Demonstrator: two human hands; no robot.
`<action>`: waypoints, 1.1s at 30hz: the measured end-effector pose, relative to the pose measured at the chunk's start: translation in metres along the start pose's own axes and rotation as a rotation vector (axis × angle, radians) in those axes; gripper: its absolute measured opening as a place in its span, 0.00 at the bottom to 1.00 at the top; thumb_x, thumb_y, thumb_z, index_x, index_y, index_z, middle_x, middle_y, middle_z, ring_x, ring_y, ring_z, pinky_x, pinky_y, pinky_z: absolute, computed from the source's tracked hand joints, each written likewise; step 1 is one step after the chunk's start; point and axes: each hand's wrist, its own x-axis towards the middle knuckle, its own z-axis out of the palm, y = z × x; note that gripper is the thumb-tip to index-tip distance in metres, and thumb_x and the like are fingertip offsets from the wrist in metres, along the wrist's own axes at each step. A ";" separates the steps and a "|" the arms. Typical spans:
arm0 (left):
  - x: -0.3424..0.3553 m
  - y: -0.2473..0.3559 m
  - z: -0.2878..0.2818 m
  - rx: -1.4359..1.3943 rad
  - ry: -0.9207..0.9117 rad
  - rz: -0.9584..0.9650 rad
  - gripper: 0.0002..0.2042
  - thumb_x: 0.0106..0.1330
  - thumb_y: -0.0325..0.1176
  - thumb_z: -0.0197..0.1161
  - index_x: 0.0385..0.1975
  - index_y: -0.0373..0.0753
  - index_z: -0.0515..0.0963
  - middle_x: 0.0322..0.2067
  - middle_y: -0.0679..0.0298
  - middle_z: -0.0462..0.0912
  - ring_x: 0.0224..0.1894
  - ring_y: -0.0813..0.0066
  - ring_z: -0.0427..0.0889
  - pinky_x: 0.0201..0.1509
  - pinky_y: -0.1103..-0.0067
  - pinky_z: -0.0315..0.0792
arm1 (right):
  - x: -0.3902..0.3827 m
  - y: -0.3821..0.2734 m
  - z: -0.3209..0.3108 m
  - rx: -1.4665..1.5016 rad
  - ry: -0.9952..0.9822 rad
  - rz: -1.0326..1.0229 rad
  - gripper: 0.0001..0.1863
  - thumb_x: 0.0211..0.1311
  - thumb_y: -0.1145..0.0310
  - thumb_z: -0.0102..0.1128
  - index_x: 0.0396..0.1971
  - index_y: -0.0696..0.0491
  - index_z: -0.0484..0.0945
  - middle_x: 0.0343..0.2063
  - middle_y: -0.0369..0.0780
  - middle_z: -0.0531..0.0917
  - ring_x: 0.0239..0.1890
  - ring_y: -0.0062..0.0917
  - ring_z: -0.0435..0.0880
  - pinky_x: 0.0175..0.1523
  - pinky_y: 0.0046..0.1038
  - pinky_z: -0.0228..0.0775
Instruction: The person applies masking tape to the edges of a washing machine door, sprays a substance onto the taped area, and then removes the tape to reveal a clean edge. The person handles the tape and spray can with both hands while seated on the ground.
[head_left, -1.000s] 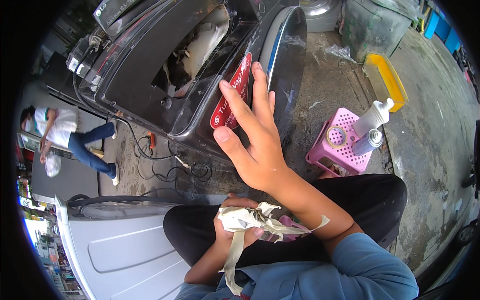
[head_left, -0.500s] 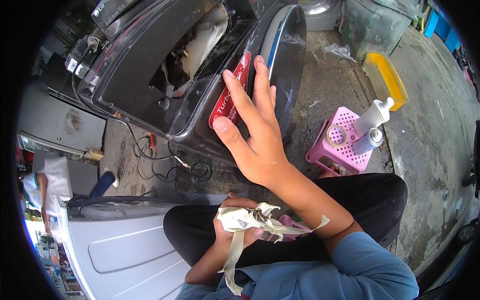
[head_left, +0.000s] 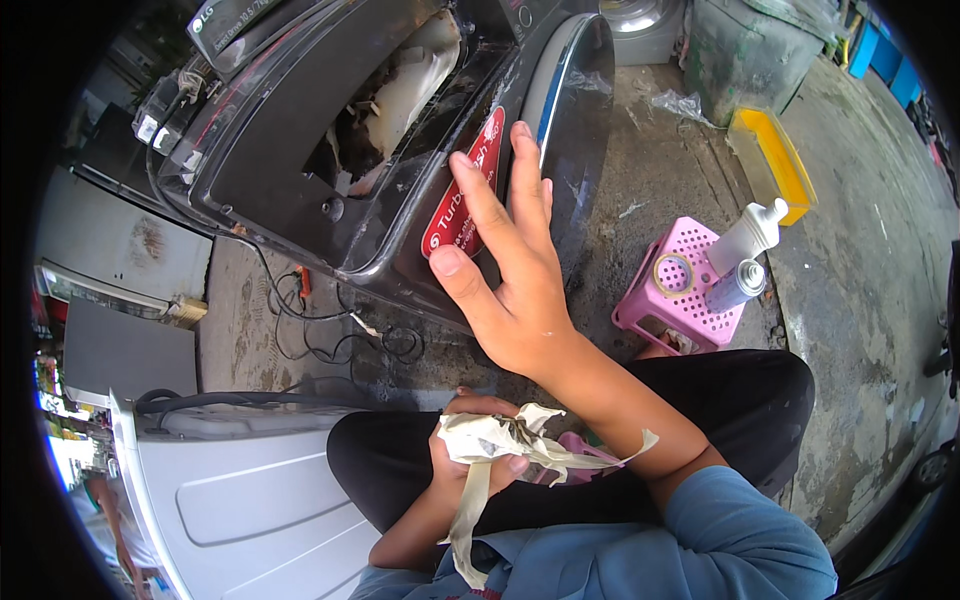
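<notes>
My left hand [head_left: 447, 459] is closed around a crumpled wad of used masking tape [head_left: 470, 437], cream-coloured, with loose strips hanging down and to the right. It is held low, above my lap. My right hand [head_left: 515, 268] is stretched out with its fingers spread, holding nothing. Its fingers lie over a red label [head_left: 466, 186] on the dark front edge of a washing machine [head_left: 280, 130]; whether they touch it I cannot tell. A ragged opening in the machine's panel shows a pale, stained inside. Beside my fingers stands the machine's round door [head_left: 577, 120], swung out.
A pink stool [head_left: 668, 300] at right bears a tape roll [head_left: 673, 273], a white bottle [head_left: 748, 236] and a spray can [head_left: 736, 286]. Beyond are a yellow bin [head_left: 775, 165] and a grey-green tub [head_left: 750, 60]. Cables [head_left: 320, 340] lie left; a white appliance [head_left: 250, 495] stands nearby.
My right hand keeps its spread pose over the label, and my left keeps hold of the masking tape. The view has shifted slightly. Another person at far left has moved lower in the picture.
</notes>
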 end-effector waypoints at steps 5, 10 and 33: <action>0.001 0.006 0.006 -0.046 0.015 -0.030 0.26 0.55 0.30 0.80 0.51 0.33 0.75 0.46 0.57 0.85 0.44 0.74 0.84 0.67 0.69 0.65 | 0.000 -0.003 0.000 -0.034 -0.015 0.001 0.34 0.70 0.52 0.65 0.72 0.48 0.71 0.78 0.62 0.47 0.81 0.57 0.46 0.77 0.65 0.29; -0.006 0.010 0.007 -0.145 0.032 -0.059 0.26 0.59 0.24 0.77 0.56 0.31 0.73 0.48 0.57 0.84 0.50 0.73 0.84 0.57 0.74 0.76 | 0.000 -0.006 -0.002 -0.023 -0.047 -0.002 0.33 0.69 0.55 0.65 0.71 0.49 0.73 0.78 0.62 0.48 0.81 0.56 0.47 0.77 0.64 0.32; 0.068 0.109 0.004 0.307 -0.308 0.270 0.19 0.59 0.23 0.75 0.50 0.36 0.80 0.38 0.65 0.86 0.38 0.77 0.87 0.47 0.78 0.79 | 0.026 -0.001 -0.008 -0.103 0.011 -0.187 0.36 0.74 0.58 0.59 0.76 0.59 0.62 0.78 0.61 0.50 0.81 0.57 0.48 0.80 0.54 0.33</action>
